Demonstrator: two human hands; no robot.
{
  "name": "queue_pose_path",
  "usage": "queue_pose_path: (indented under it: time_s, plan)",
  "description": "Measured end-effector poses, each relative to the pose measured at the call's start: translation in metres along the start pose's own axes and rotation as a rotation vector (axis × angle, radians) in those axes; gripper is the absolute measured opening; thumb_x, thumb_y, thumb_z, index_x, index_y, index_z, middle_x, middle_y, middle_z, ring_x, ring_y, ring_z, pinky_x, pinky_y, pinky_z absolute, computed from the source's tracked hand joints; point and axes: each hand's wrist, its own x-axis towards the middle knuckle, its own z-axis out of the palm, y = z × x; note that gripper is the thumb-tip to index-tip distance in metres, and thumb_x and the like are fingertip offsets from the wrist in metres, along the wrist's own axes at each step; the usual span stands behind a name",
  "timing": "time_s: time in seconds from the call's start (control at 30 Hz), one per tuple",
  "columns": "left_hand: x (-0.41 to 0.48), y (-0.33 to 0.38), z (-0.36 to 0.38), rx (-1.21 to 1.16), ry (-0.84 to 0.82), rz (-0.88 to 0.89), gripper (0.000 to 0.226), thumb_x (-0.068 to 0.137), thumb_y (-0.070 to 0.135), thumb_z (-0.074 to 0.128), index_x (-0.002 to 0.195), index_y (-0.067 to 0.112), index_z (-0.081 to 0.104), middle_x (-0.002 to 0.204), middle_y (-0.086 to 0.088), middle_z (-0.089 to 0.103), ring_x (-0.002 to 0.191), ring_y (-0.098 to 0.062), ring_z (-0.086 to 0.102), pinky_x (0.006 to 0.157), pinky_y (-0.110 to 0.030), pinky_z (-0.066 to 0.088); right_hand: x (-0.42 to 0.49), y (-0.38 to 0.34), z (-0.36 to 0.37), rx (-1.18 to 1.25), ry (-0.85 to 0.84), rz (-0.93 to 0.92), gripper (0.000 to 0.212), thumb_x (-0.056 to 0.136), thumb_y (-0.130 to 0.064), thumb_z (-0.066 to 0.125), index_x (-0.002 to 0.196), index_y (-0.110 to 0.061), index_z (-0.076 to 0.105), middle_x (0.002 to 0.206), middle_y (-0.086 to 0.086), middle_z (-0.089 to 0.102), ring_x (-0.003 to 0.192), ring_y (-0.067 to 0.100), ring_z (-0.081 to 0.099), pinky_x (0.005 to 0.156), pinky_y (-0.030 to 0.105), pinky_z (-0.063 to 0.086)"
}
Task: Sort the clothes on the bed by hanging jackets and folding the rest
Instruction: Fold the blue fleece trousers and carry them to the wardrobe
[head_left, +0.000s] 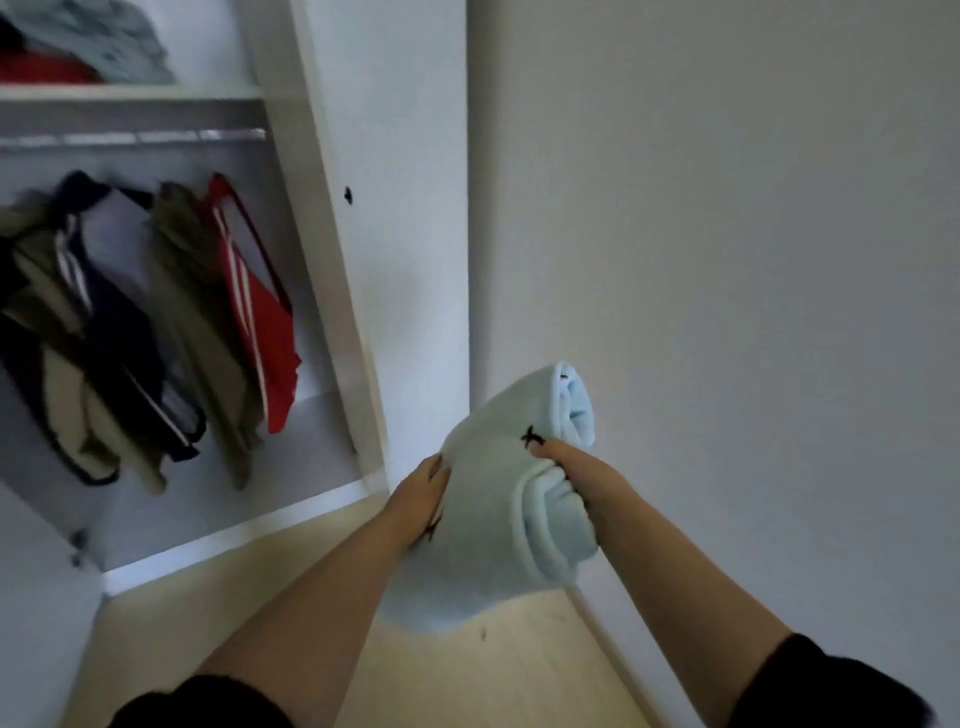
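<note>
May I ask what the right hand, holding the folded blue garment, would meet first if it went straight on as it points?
Beyond the garment, the right hand would likely reach the white wardrobe panel, though depth is unclear.

Soft fleecy pale-blue cloth bundle (493, 499), glossy metal rail (135, 137), smooth matt white wardrobe (332, 260)

No legible words or numbers, black mark (531, 438) on pale blue folded garment (488, 525), perhaps an X
</note>
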Motion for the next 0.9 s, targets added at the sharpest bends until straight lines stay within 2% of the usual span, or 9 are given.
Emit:
queue_pose_path:
  time_s: [0.1, 0.23, 0.37, 0.5, 0.57, 0.7, 0.77, 0.83, 0.9]
  plan:
    - [0.006, -0.029, -0.117, 0.092, 0.041, -0.060, 0.042, 0.103, 0.033, 0.036, 0.140, 0.015, 0.044, 0.143, -0.008, 0.047, 0.128, -0.023, 0.045, 0.097, -0.023, 0.031, 0.009, -0.016, 0.115, -0.043, -0.082, -0.002, 0.042, 0.082, -0.024, 0.072, 0.116, -0.002, 0.062, 0.107, 0.019, 0.068, 0.092, 0.031, 0.066, 0.074, 0.036, 0.055]
    - [0.009, -0.055, -0.256, 0.087, 0.101, -0.122, 0.039, 0.103, 0.028, 0.038, 0.133, 0.009, 0.052, 0.141, -0.011, 0.049, 0.126, -0.023, 0.047, 0.106, -0.026, 0.033, 0.018, -0.034, 0.253, -0.113, -0.208, 0.001, 0.035, 0.083, -0.024, 0.070, 0.111, -0.004, 0.064, 0.095, 0.015, 0.069, 0.086, 0.029, 0.065, 0.083, 0.039, 0.053]
    - [-0.002, -0.063, -0.364, 0.005, 0.222, -0.154, 0.044, 0.103, 0.031, 0.038, 0.142, 0.011, 0.042, 0.146, -0.008, 0.043, 0.130, -0.020, 0.043, 0.105, -0.022, 0.031, 0.016, -0.064, 0.369, -0.151, -0.299, -0.067, 0.035, 0.083, -0.021, 0.069, 0.113, -0.004, 0.062, 0.098, 0.017, 0.068, 0.088, 0.030, 0.064, 0.081, 0.038, 0.053]
    - [-0.005, -0.057, -0.442, -0.040, 0.293, -0.138, 0.047, 0.103, 0.036, 0.036, 0.144, 0.015, 0.039, 0.149, -0.007, 0.039, 0.134, -0.023, 0.038, 0.114, -0.031, 0.026, 0.016, -0.100, 0.446, -0.146, -0.335, -0.132, 0.031, 0.082, -0.023, 0.070, 0.107, -0.006, 0.060, 0.088, 0.012, 0.067, 0.075, 0.024, 0.063, 0.057, 0.029, 0.050]
    - [0.002, -0.052, -0.472, -0.012, 0.300, -0.119, 0.048, 0.103, 0.038, 0.033, 0.145, 0.017, 0.036, 0.151, -0.005, 0.036, 0.137, -0.022, 0.034, 0.112, -0.028, 0.022, 0.025, -0.118, 0.473, -0.134, -0.356, -0.146, 0.026, 0.081, -0.025, 0.071, 0.099, -0.008, 0.061, 0.082, 0.010, 0.068, 0.071, 0.023, 0.064, 0.049, 0.026, 0.048]
    - [0.029, -0.036, -0.529, -0.020, 0.321, -0.111, 0.048, 0.102, 0.043, 0.033, 0.144, 0.020, 0.039, 0.150, -0.002, 0.036, 0.137, -0.022, 0.034, 0.115, -0.034, 0.023, 0.052, -0.162, 0.521, -0.090, -0.400, -0.222, 0.032, 0.079, -0.023, 0.073, 0.105, -0.007, 0.063, 0.093, 0.015, 0.068, 0.080, 0.028, 0.065, 0.059, 0.032, 0.050]
    - [0.045, -0.022, -0.558, -0.087, 0.358, -0.100, 0.044, 0.100, 0.047, 0.035, 0.137, 0.026, 0.049, 0.139, 0.002, 0.048, 0.129, -0.020, 0.044, 0.111, -0.038, 0.030, 0.060, -0.189, 0.545, -0.078, -0.456, -0.274, 0.036, 0.080, -0.022, 0.072, 0.111, -0.006, 0.064, 0.102, 0.019, 0.068, 0.092, 0.034, 0.065, 0.077, 0.042, 0.055]
    - [0.060, -0.010, -0.588, -0.154, 0.397, -0.068, 0.032, 0.099, 0.047, 0.039, 0.116, 0.034, 0.063, 0.117, 0.009, 0.062, 0.109, -0.013, 0.057, 0.094, -0.031, 0.043, 0.068, -0.215, 0.564, -0.076, -0.515, -0.318, 0.034, 0.081, -0.021, 0.070, 0.111, -0.006, 0.065, 0.106, 0.021, 0.068, 0.100, 0.038, 0.063, 0.092, 0.049, 0.050]
    - [0.075, -0.002, -0.618, -0.224, 0.471, -0.052, 0.026, 0.097, 0.046, 0.044, 0.110, 0.036, 0.063, 0.099, 0.011, 0.065, 0.092, -0.007, 0.061, 0.074, -0.022, 0.045, 0.082, -0.247, 0.577, -0.074, -0.586, -0.350, 0.026, 0.084, -0.021, 0.066, 0.103, -0.005, 0.067, 0.094, 0.020, 0.068, 0.091, 0.036, 0.064, 0.092, 0.047, 0.050]
